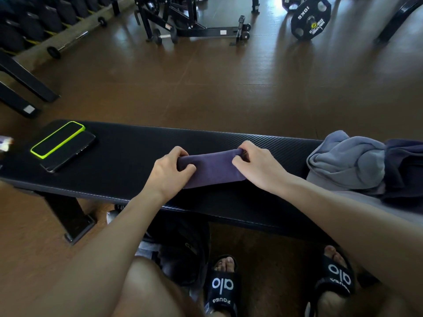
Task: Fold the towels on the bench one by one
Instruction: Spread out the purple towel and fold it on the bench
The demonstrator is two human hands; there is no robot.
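Note:
A small purple towel (212, 170) lies folded into a narrow strip on the middle of the black padded bench (128, 156). My left hand (170, 172) grips its left end with curled fingers. My right hand (256, 164) pinches its right end, the far edge lifted a little off the pad. At the bench's right end sits a heap of unfolded cloth: a grey-blue towel (345, 161) with a dark navy towel (405, 165) beside it.
Two phones lie at the bench's left end, one with a neon green case (57, 139) and one black (71, 152). A bag sits under the bench (180, 243). My sandalled feet (223, 284) stand below. Weight racks, a barbell plate (311, 19) and brown floor lie beyond.

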